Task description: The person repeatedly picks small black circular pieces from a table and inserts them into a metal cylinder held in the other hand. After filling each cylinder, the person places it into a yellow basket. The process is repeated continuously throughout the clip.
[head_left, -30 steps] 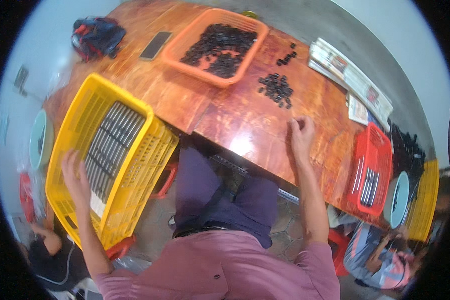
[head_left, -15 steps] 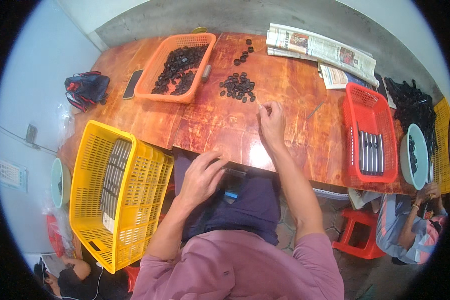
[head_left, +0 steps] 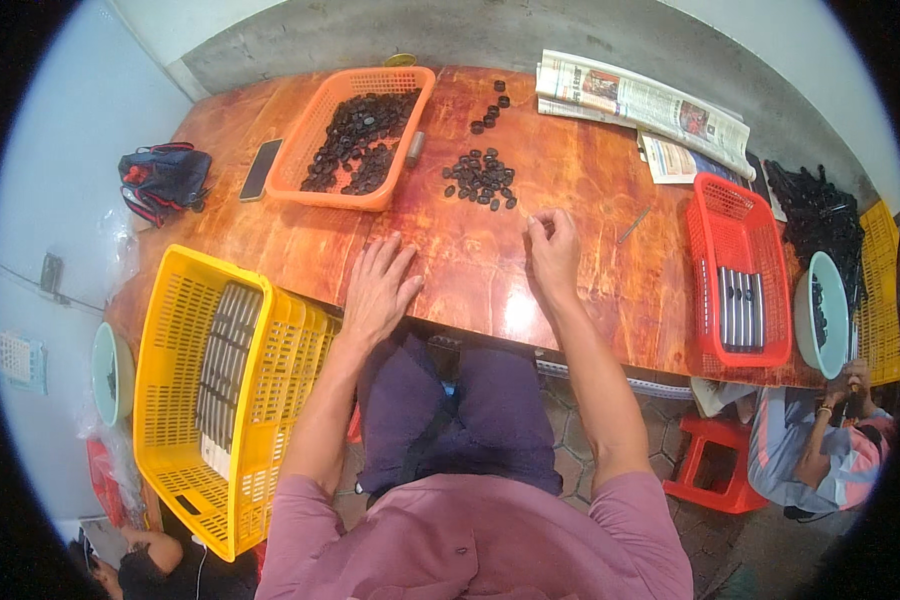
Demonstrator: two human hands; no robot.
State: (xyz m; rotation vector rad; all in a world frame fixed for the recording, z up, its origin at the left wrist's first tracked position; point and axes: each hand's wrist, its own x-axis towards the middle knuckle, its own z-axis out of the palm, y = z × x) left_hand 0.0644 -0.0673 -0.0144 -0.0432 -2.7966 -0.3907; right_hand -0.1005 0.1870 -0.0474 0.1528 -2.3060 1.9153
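Note:
My left hand lies on the front part of the wooden table, its fingers stretched and slightly apart, holding nothing. Farther right, my right hand hovers at or just over the tabletop, thumb and fingertips pinched together. Whatever may sit in that pinch is too small to make out. Just beyond it, to the left, is a loose pile of small black caps. A short row of similar black pieces stands behind the pile. To the left, an orange basket holds many more of them.
A yellow crate with striped bars stands at left. A red basket with silver-and-black bars sits at right, beside a light green basin. Newspapers, a phone and a thin metal rod lie about. Other people work at both lower sides.
My left hand has moved forward and left from the table's front edge onto the tabletop, its fingers spreading. My right hand stays pinched, shifted only slightly. The view has tilted a little.

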